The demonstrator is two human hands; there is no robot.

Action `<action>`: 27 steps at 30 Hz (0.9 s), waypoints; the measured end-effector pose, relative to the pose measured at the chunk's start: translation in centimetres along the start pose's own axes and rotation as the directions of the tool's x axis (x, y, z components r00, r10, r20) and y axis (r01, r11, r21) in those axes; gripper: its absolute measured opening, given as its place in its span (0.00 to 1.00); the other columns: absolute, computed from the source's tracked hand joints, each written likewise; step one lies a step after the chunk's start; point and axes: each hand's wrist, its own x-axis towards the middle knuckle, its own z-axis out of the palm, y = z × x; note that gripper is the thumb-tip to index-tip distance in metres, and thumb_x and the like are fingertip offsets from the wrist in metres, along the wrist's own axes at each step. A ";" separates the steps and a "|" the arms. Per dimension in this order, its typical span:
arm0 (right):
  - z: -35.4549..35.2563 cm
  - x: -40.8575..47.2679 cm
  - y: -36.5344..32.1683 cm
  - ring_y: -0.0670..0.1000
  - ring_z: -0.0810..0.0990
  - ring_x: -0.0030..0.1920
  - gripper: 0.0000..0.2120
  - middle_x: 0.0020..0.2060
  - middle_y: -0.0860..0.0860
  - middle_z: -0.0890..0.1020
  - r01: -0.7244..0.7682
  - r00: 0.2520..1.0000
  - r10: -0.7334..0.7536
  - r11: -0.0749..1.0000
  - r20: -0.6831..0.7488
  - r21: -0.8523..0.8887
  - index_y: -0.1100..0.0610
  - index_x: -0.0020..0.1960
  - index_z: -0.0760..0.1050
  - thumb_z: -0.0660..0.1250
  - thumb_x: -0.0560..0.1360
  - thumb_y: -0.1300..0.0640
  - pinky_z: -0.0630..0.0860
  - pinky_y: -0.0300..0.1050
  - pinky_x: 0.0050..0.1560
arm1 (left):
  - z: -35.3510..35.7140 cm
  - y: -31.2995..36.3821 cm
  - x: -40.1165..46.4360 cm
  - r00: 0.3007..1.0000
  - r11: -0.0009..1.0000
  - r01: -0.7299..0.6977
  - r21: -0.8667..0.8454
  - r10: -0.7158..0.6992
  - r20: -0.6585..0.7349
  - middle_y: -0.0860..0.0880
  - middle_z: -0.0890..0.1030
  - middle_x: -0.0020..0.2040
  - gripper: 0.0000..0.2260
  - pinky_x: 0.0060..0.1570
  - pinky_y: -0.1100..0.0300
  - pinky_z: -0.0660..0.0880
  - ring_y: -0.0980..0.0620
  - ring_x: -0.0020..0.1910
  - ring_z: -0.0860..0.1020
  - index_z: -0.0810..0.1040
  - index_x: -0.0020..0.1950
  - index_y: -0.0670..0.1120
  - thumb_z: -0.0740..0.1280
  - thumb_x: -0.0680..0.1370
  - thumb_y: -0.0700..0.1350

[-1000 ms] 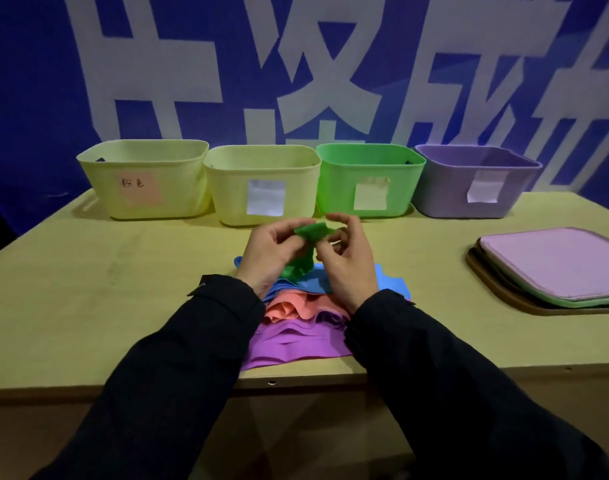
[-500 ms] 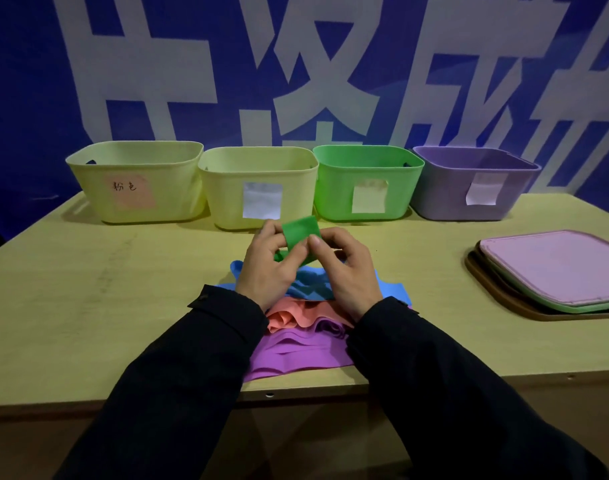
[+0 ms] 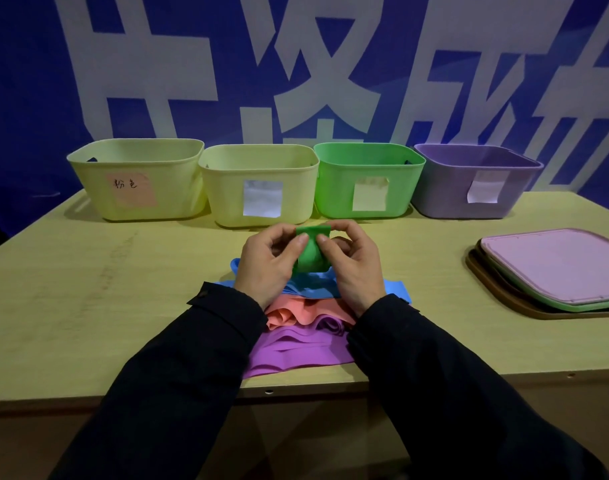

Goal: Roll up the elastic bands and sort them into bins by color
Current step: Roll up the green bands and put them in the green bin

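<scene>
Green band (image 3: 311, 252) nearly rolled, pinched in both left hand (image 3: 266, 265) and right hand (image 3: 355, 268); blue, orange, purple bands unrolled; bin contents hidden.

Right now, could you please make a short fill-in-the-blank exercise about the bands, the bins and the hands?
1. Both hands, left hand and right hand, hold the ____ band.
2. The bin at the far right is the ____ bin.
3. In the pile, the purple band lies ____ to the person.

Missing words: green; purple; nearest
</scene>
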 end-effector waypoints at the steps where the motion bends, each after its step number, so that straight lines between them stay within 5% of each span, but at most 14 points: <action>1: -0.1 0.0 0.0 0.54 0.73 0.34 0.08 0.31 0.61 0.76 0.005 1.000 -0.005 1.000 0.007 -0.012 0.55 0.52 0.76 0.65 0.80 0.67 0.73 0.46 0.37 | -0.1 0.0 0.0 1.000 1.000 -0.003 -0.006 0.003 -0.002 0.45 0.85 0.46 0.03 0.50 0.48 0.81 0.48 0.47 0.84 0.82 0.50 0.50 0.70 0.78 0.44; 8: -0.1 0.0 -0.2 0.55 0.71 0.36 0.11 0.34 0.60 0.75 -0.054 0.997 0.056 0.998 0.051 -0.039 0.57 0.48 0.74 0.58 0.79 0.70 0.71 0.45 0.35 | -0.1 0.5 -0.2 0.996 0.997 -0.080 -0.011 0.081 0.033 0.55 0.82 0.45 0.07 0.52 0.62 0.76 0.56 0.48 0.80 0.79 0.48 0.52 0.66 0.77 0.39; 13: 0.0 0.1 -0.1 0.53 0.73 0.36 0.07 0.35 0.54 0.76 -0.106 0.994 0.107 0.992 0.022 -0.068 0.58 0.43 0.75 0.64 0.74 0.54 0.72 0.48 0.37 | -0.2 0.2 -0.2 0.993 0.993 -0.114 0.043 0.112 0.036 0.55 0.83 0.45 0.09 0.52 0.58 0.77 0.53 0.48 0.81 0.80 0.48 0.53 0.66 0.77 0.39; 18: -0.1 -0.1 0.2 0.52 0.74 0.34 0.03 0.32 0.57 0.78 -0.059 0.995 0.064 0.996 0.071 -0.065 0.61 0.48 0.74 0.66 0.81 0.64 0.74 0.43 0.35 | -0.4 0.8 -0.4 0.993 0.994 -0.107 0.030 0.106 0.046 0.53 0.84 0.44 0.12 0.50 0.62 0.76 0.54 0.48 0.81 0.83 0.46 0.52 0.63 0.75 0.37; 23: -0.1 -0.1 0.1 0.45 0.75 0.30 0.06 0.28 0.47 0.78 -0.073 0.993 0.076 0.997 0.091 -0.037 0.60 0.53 0.72 0.62 0.81 0.70 0.76 0.39 0.35 | -0.2 0.5 -0.3 0.997 0.997 -0.072 0.020 0.072 0.009 0.51 0.85 0.44 0.04 0.49 0.59 0.79 0.52 0.46 0.83 0.82 0.46 0.52 0.70 0.75 0.43; 27: -0.2 -0.1 0.0 0.44 0.75 0.31 0.02 0.28 0.48 0.77 -0.049 0.997 0.051 0.998 0.062 -0.041 0.60 0.53 0.73 0.64 0.81 0.65 0.77 0.40 0.36 | -0.1 0.4 -0.2 0.998 0.997 -0.067 0.025 0.067 0.013 0.49 0.85 0.47 0.07 0.52 0.57 0.79 0.51 0.49 0.83 0.82 0.48 0.55 0.69 0.76 0.42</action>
